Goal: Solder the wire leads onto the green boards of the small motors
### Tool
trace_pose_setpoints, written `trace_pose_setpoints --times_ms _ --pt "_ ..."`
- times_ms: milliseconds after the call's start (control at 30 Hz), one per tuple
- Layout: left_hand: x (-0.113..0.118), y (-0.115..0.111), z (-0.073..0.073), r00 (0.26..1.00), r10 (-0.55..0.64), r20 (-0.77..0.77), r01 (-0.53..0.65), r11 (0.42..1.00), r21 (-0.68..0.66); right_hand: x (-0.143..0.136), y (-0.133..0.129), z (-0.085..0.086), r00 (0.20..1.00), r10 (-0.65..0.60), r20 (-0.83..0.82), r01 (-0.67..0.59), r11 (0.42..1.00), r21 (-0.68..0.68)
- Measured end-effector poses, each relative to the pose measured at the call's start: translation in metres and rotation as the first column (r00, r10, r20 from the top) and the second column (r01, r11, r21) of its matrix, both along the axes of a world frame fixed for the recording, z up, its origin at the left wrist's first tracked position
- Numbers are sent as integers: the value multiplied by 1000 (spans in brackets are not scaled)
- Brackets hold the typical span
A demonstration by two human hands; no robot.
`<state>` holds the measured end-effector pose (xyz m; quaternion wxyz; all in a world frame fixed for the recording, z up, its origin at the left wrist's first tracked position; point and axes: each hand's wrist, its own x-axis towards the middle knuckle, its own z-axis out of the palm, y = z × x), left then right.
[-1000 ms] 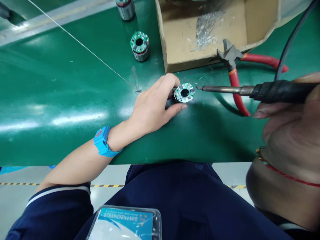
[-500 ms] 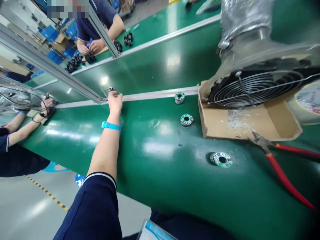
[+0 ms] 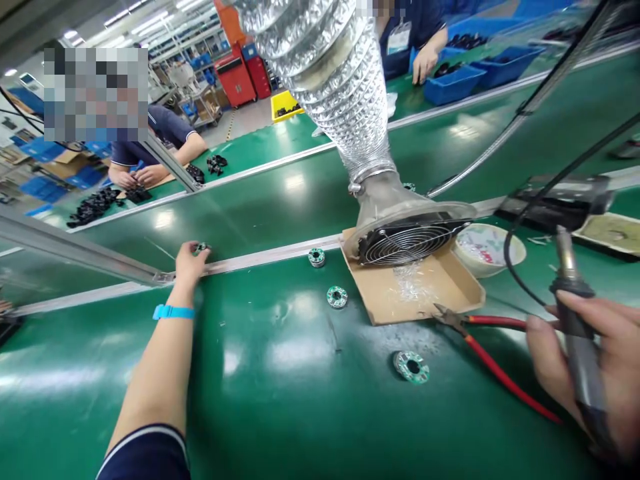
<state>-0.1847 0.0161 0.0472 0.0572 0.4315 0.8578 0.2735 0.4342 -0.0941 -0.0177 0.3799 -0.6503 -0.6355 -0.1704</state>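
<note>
At the bench's back rail, my left hand point(image 3: 188, 270) is closed on a small round circuit board part point(image 3: 201, 247), partly hidden by the fingers. My right hand point(image 3: 615, 360) grips a soldering iron point(image 3: 575, 327) by its dark handle, metal tip pointing up and away. Three similar ring-shaped parts with green boards on top stand apart on the green bench: one ring part point(image 3: 317, 258) by the rail, a second ring part point(image 3: 337, 297) closer, and a third ring part point(image 3: 417, 368) nearest me. Red-handled cutters point(image 3: 493, 363) lie left of my right hand.
A fume extractor fan point(image 3: 410, 245) on a foil duct point(image 3: 345, 87) stands over a cardboard tray point(image 3: 375, 310) with metal clippings. Behind it are a round tub point(image 3: 493, 250) and a dark holder point(image 3: 555, 200). Co-workers sit across the rail, near blue bins point(image 3: 454, 85).
The view has swung right and up, bringing my right hand with the soldering iron into sight. My left hand stays by the back rail, with the round part now showing more clearly.
</note>
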Motion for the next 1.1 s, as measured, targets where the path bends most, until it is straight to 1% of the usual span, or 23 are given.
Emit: trace_pose_setpoints --times_ms 67,100,167,233,267,333,367,467,533,600,667,700,800,867,933,1000,1100 --pt "36 -11 -13 980 -189 68 189 982 10 -8 2 8 989 128 70 -124 991 -56" --pt "58 -18 -20 952 -287 111 287 958 10 -11 2 12 981 180 79 -173 982 -80" --pt "103 -32 -31 884 -434 173 437 899 28 -16 0 19 973 222 58 -216 972 -88" --pt "145 -44 -36 823 -525 217 527 848 49 -17 -4 24 974 223 37 -222 974 -32" --pt "163 -49 -36 799 -554 233 556 829 61 -16 -8 26 973 229 31 -229 973 -17" --pt "191 -60 -32 771 -583 255 582 809 89 -13 -17 31 961 276 27 -275 961 -33" --pt "202 -67 -29 771 -581 259 575 811 109 -11 -23 32 950 310 28 -309 950 -56" --pt "226 -95 -18 798 -537 272 509 843 172 0 -37 36 909 416 13 -411 902 -130" --pt "243 -120 -15 791 -530 306 500 848 177 7 -43 36 890 457 -3 -450 875 -181" --pt "262 -145 -15 741 -565 363 556 819 142 12 -45 33 871 491 -10 -477 842 -254" --pt "284 -166 -17 673 -611 416 636 766 96 12 -44 29 856 517 -7 -488 803 -342" --pt "294 -173 -18 643 -631 434 671 737 78 10 -43 27 853 522 -5 -483 786 -385" --pt "320 -179 -19 560 -697 447 763 645 49 0 -42 21 867 498 5 -436 765 -475" --pt "332 -175 -18 503 -747 435 816 576 45 -6 -42 18 889 459 15 -392 775 -495" --pt "340 -171 -18 464 -778 424 848 528 40 -8 -42 17 906 423 22 -358 792 -494" --pt "343 -169 -18 458 -782 424 853 520 38 -7 -43 17 904 428 20 -364 792 -490" --pt "342 -174 -17 454 -762 461 843 536 56 -1 -52 20 865 502 -4 -445 761 -471"
